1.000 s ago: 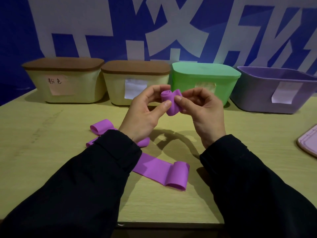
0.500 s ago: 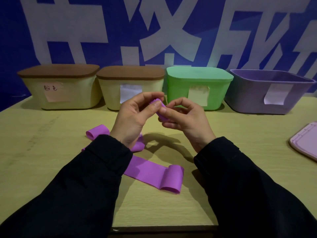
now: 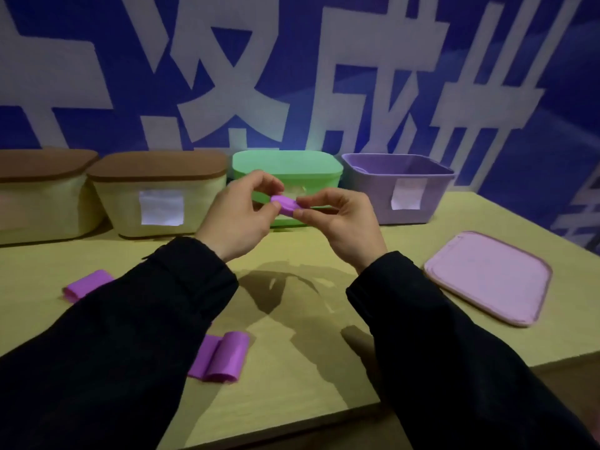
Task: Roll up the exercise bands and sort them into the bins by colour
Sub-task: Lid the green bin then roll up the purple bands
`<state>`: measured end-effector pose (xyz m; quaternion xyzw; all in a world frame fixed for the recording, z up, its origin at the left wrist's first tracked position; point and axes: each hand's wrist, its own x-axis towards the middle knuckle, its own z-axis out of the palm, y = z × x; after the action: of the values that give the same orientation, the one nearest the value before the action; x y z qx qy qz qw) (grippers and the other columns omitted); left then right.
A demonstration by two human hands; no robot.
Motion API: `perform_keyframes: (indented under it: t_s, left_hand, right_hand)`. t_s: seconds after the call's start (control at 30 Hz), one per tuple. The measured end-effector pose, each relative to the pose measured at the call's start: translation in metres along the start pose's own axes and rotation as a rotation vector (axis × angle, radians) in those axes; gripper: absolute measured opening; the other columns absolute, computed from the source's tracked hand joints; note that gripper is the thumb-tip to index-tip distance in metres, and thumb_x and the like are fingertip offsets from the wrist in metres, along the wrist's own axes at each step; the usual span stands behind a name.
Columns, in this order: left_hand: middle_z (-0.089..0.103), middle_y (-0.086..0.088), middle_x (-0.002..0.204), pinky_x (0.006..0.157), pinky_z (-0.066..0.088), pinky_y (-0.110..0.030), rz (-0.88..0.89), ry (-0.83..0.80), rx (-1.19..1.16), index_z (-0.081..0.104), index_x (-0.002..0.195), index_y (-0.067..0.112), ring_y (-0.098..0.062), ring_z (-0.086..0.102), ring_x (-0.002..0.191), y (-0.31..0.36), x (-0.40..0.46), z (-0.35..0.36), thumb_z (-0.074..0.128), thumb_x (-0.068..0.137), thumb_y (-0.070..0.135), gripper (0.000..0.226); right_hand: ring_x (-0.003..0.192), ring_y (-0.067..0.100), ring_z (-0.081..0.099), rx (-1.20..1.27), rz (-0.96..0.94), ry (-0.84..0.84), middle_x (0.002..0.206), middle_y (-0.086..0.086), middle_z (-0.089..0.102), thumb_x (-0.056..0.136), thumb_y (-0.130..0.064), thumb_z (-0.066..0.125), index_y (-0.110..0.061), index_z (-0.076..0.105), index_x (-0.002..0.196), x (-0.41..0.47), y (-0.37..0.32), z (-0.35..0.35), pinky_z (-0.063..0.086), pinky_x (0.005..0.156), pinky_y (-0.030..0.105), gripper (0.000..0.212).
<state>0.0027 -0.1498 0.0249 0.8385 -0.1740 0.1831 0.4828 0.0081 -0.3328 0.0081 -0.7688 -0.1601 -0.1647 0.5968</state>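
Observation:
A small rolled purple band (image 3: 285, 204) is pinched between my left hand (image 3: 238, 217) and my right hand (image 3: 341, 222), held in the air in front of the green bin (image 3: 319, 167). The open purple bin (image 3: 431, 196) stands just right of it, lid off. Two more purple bands lie on the table: a partly rolled one (image 3: 224, 357) near my left sleeve and another (image 3: 86, 284) at the left, half hidden by my arm.
Two cream bins with brown lids (image 3: 156, 167) (image 3: 39, 164) stand at the back left. A pink-purple lid (image 3: 490, 276) lies flat at the right of the wooden table (image 3: 292, 368), whose front edge is close below.
My view has swung to the right and tilted, bringing the pink lid further in. Both hands have lifted slightly toward the bins and flattened the purple roll between the fingertips.

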Motion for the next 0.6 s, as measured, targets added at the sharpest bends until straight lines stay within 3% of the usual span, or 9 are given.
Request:
perform_keyframes:
  t_s: [0.1,0.13,0.2,0.27,0.33,0.47,0.6]
  left_hand:
    - [0.063,0.012,0.107,0.076,0.047,-0.012,0.046,0.01,0.031,0.067,0.108,0.023,0.0,0.06,0.091,0.017,0.021,0.034,0.068,0.094,0.019,0.014]
    - [0.062,0.011,0.109,0.079,0.046,-0.01,0.067,0.014,0.033,0.068,0.107,0.022,0.0,0.059,0.096,0.022,0.028,0.045,0.068,0.093,0.019,0.014]
    - [0.062,0.009,0.109,0.084,0.052,-0.02,0.088,0.022,0.006,0.067,0.106,0.02,-0.006,0.061,0.098,0.03,0.043,0.067,0.068,0.093,0.019,0.013]
    - [0.064,0.01,0.106,0.077,0.054,-0.028,0.07,0.053,0.026,0.065,0.102,0.02,-0.006,0.063,0.087,0.036,0.059,0.088,0.067,0.095,0.021,0.008]
    - [0.065,0.01,0.103,0.075,0.056,-0.033,0.065,0.087,0.076,0.062,0.099,0.022,-0.005,0.063,0.079,0.042,0.078,0.107,0.067,0.095,0.023,0.006]
    - [0.056,0.005,0.103,0.08,0.056,-0.041,0.02,0.178,0.107,0.05,0.1,0.021,-0.016,0.064,0.086,0.043,0.118,0.141,0.068,0.094,0.025,0.02]
    - [0.051,0.002,0.116,0.087,0.055,-0.043,-0.041,0.128,0.078,0.048,0.116,0.021,-0.016,0.062,0.09,0.031,0.134,0.166,0.064,0.096,0.025,0.027]
  right_hand:
    - [0.087,0.008,0.07,-0.139,-0.014,0.086,0.091,-0.006,0.075,0.079,-0.026,0.085,-0.019,0.075,0.092,0.01,0.005,-0.04,0.059,0.079,0.032,0.018]
    - [0.087,0.007,0.07,-0.164,-0.017,0.106,0.092,-0.006,0.075,0.079,-0.025,0.085,-0.017,0.073,0.093,0.013,0.006,-0.053,0.059,0.078,0.029,0.02]
    - [0.082,0.002,0.069,-0.231,-0.025,0.137,0.09,-0.006,0.074,0.079,-0.026,0.085,-0.014,0.073,0.093,0.02,0.009,-0.074,0.056,0.072,0.02,0.022]
    - [0.08,-0.001,0.068,-0.329,-0.035,0.168,0.088,-0.009,0.073,0.081,-0.03,0.083,-0.015,0.073,0.093,0.03,0.013,-0.09,0.054,0.069,0.014,0.022]
    - [0.081,-0.001,0.067,-0.421,-0.047,0.206,0.088,-0.012,0.072,0.082,-0.034,0.082,-0.019,0.073,0.094,0.046,0.022,-0.104,0.055,0.072,0.018,0.021]
    - [0.084,0.0,0.065,-0.502,-0.061,0.28,0.091,-0.013,0.07,0.083,-0.031,0.08,-0.024,0.069,0.091,0.09,0.044,-0.131,0.058,0.079,0.028,0.015]
    - [0.085,0.014,0.065,-0.601,-0.01,0.37,0.087,-0.01,0.065,0.087,-0.028,0.076,-0.028,0.062,0.086,0.127,0.063,-0.149,0.058,0.08,0.036,0.014]
